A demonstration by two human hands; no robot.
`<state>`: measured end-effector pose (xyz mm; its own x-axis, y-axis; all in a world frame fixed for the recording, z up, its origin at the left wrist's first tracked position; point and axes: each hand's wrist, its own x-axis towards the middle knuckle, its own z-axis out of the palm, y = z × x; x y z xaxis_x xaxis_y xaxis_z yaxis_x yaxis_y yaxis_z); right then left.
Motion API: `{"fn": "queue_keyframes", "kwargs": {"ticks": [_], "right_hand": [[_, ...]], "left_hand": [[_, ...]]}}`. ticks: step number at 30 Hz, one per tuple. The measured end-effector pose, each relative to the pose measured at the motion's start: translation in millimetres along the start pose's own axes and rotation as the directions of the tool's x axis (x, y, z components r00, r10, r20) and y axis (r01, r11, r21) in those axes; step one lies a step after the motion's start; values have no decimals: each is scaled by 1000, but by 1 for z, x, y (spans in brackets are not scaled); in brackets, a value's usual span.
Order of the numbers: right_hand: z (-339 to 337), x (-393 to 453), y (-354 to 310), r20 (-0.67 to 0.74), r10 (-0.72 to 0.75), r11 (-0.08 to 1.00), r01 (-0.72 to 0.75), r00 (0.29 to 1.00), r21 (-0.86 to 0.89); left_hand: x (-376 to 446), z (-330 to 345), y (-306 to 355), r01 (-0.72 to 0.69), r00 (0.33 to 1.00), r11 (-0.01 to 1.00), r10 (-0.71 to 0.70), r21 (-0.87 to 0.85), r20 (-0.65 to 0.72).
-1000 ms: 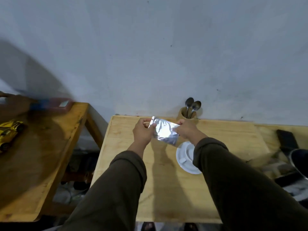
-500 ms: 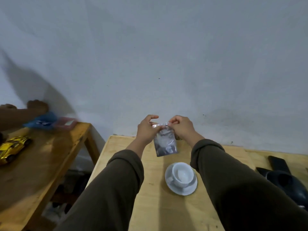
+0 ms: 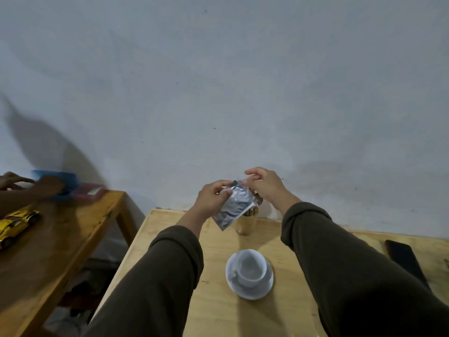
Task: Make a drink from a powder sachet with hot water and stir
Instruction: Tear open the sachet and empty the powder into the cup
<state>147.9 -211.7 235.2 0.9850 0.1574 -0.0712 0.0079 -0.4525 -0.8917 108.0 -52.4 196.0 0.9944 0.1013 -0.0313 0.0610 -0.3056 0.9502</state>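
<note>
Nearest, a white cup (image 3: pixel 250 268) sits empty on its saucer (image 3: pixel 249 289) on the worktop (image 3: pixel 175 239). Above and beyond it, the foil sachet (image 3: pixel 233 207) hangs in the air, its long axis tilted, top edge up toward the right and bottom corner down to the left. The left hand (image 3: pixel 211 200) pinches its upper left edge; the right hand (image 3: pixel 264 185) pinches the top corner, other fingers spread. To tear well, keep both grips close together at the seam, mouth upward, then pour over the cup.

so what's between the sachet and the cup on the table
Nothing: in the head view the sachet hangs in the air, and only bare wooden table shows before the cup.
</note>
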Motion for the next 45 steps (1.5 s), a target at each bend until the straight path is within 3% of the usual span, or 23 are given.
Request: {"fn": "queue_keyframes", "kwargs": {"ticks": [5,15,26,32,45], "right_hand": [[-6,0,1,-1,-24,998,24,1000,-63],[-5,-11,3,12,-58,989,59,998,-133],[18,-18,5,-135,-313,902,250,940,-352],[18,-23,3,-134,-407,837,311,904,-450],[19,-39,6,-41,-338,867,294,940,-402]], "left_hand": [[2,14,6,-30,996,998,24,63,86],[1,31,12,-32,999,990,31,136,8],[-10,28,18,2,999,994,-7,-105,-49],[-14,30,19,46,997,984,-56,-172,-51],[-4,26,14,207,963,958,-235,-198,-132]]}}
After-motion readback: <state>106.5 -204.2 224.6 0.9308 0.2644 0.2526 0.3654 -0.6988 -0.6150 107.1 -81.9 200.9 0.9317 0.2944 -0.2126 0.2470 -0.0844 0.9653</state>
